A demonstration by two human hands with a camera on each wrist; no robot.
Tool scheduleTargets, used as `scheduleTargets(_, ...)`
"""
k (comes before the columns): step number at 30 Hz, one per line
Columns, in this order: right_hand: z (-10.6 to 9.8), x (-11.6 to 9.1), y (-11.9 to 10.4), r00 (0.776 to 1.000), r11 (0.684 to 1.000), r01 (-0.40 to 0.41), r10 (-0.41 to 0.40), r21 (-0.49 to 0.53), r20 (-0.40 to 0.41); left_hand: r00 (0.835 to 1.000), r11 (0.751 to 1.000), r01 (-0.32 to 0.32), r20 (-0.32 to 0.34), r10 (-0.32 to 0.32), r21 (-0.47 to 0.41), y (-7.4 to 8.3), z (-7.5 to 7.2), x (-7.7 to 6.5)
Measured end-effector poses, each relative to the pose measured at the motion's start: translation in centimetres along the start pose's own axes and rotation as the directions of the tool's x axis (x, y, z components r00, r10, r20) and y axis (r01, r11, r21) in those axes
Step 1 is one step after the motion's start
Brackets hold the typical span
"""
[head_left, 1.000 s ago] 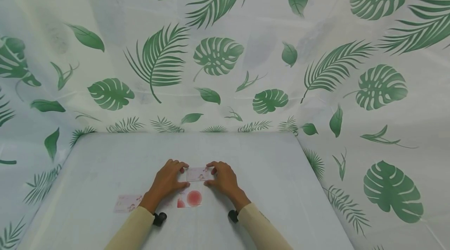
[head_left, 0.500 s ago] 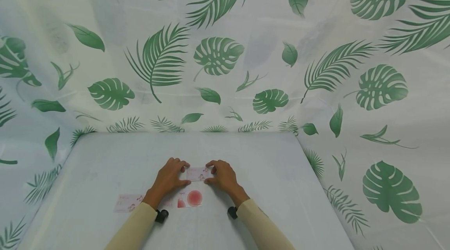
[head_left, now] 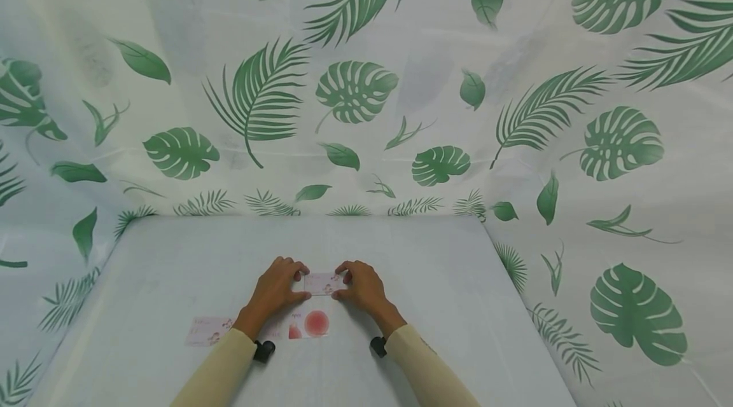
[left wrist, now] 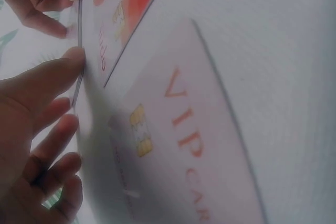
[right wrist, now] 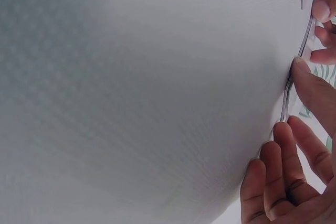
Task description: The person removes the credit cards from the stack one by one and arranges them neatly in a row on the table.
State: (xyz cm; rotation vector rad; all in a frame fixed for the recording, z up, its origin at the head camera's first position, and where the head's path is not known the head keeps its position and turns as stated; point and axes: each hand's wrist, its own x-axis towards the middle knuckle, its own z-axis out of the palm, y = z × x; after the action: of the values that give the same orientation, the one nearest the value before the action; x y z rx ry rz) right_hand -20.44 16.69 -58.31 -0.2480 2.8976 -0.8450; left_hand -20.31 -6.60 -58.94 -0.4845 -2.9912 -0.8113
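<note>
A pale pink card (head_left: pixel 322 283) with small figures on its face lies at the middle of the white table, between both hands. My left hand (head_left: pixel 275 291) pinches its left end, thumb at the near edge and fingers at the far edge. My right hand (head_left: pixel 364 292) pinches the right end the same way. In the right wrist view the edge of the held card (right wrist: pixel 287 95) shows as doubled lines; I cannot tell whether several are stacked. Just nearer lies a card with a red circle (head_left: pixel 317 323). Beside it, a chip card lettered VIP (left wrist: pixel 178 114) is partly hidden by my left wrist in the head view.
Another pink card (head_left: pixel 207 331) lies left of my left forearm, partly covered by it. A white sheet covers the table (head_left: pixel 446 305). Leaf-printed cloth walls (head_left: pixel 355 159) rise at the back and both sides. Dark wrist cameras sit on both wrists.
Almost nothing differs. The left forearm has shifted very slightly to the right, while both hands keep their grip on the card.
</note>
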Motion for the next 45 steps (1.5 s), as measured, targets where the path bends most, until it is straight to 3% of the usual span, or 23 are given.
scheduleTargets(24, -0.1, -0.3, 0.0, 0.999, 0.999, 0.038, -0.037, 0.034, -0.024, 0.998, 0.990, 0.060, -0.012, -0.062, -0.131, 0.4, -0.3, -0.2)
scheduleTargets(45, -1.2, -1.5, -0.7, 0.994, 0.997, 0.070, -0.067, 0.032, -0.088, 0.996, 0.997, 0.013, -0.090, -0.020, -0.078, 1.4, -0.4, -0.7)
